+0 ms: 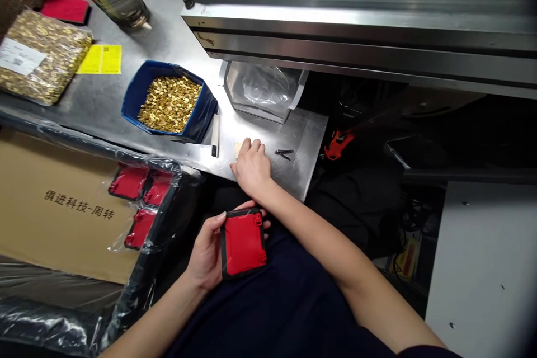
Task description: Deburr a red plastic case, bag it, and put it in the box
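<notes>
the left hand (pixel 207 254) holds a red and black plastic part (pixel 244 242) over the lap, thumb on its upper left edge and fingers wrapped around behind it, flat red face turned up. the right hand (pixel 250 166) rests palm down on the steel bench (pixel 293 128) near its front edge, fingers curled loosely; whether the fingertips pinch anything cannot be told. a small pale piece (pixel 238 149) lies just beside those fingertips. a small dark tool (pixel 284 152) lies on the bench to the right of the hand, apart from it. a blue bin (pixel 138 95) filled with small brass pieces (pixel 170 103) stands to the upper left of the hand. a white-handled knife (pixel 215 134) lies beside the bin. more red parts (pixel 140 196) sit in a plastic-lined box (pixel 159 246) on the left, partly under a cardboard sheet (pixel 62 207).
</notes>
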Demonstrator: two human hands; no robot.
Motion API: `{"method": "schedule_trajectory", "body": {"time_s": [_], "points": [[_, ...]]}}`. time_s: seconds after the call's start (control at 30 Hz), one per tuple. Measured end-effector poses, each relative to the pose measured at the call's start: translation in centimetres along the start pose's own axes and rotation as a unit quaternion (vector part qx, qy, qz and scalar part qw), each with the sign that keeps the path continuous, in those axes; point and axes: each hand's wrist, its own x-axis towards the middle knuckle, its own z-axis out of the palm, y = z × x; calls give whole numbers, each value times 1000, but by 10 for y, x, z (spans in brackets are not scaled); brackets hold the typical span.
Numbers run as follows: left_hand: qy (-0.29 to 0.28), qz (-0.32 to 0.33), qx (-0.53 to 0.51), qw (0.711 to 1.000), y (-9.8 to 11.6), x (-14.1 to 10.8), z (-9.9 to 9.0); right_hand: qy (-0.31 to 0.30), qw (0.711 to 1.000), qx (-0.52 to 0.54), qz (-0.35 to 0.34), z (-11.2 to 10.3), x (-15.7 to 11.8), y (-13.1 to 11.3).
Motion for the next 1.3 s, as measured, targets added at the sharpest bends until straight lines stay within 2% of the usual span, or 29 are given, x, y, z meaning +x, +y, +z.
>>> {"method": "schedule_trajectory", "body": {"time_s": [0.07, 0.17, 0.27, 0.33, 0.4, 0.47, 0.53, 0.6, 0.67, 0.77, 0.83, 1.07, 1.23, 1.3], "points": [[-3, -1, -1, 1000, 1, 0, 1, -20, 999, 21, -21, -3, -3, 12], [-6, -7, -3, 1000, 2, 1, -1, -52, 995, 62, -56, -17, -24, 44], [-14, -17, 1, 1000, 2, 4, -3, -71, 980, 162, -88, -43, -57, 76], [-26, -34, 1, 999, 2, 7, -2, -79, 956, 262, -102, -65, -83, 92], [-35, -59, 0, 998, 3, 10, 3, -93, 937, 320, -109, -88, -110, 101], [-28, -80, 5, 996, 3, 11, 11, -132, 935, 302, -130, -106, -136, 103], [-8, -96, 20, 995, 2, 11, 23, -169, 940, 234, -180, -117, -158, 101], [16, -113, 39, 993, 0, 12, 35, -171, 945, 146, -239, -118, -175, 98], [41, -139, 57, 988, -5, 14, 44, -142, 946, 83, -280, -113, -184, 97], [88, -170, 87, 978, -12, 18, 50, -94, 955, 59, -276, -104, -186, 100], [109, -177, 106, 972, -17, 20, 50, -89, 960, 70, -256, -102, -184, 103], [109, -176, 153, 966, -21, 17, 45, -121, 958, 67, -251, -106, -182, 105], [106, -161, 162, 968, -24, 15, 41, -200, 936, 46, -286, -105, -185, 99], [107, -167, 155, 968, -24, 15, 39, -203, 942, 37, -265, -104, -186, 98]]}}
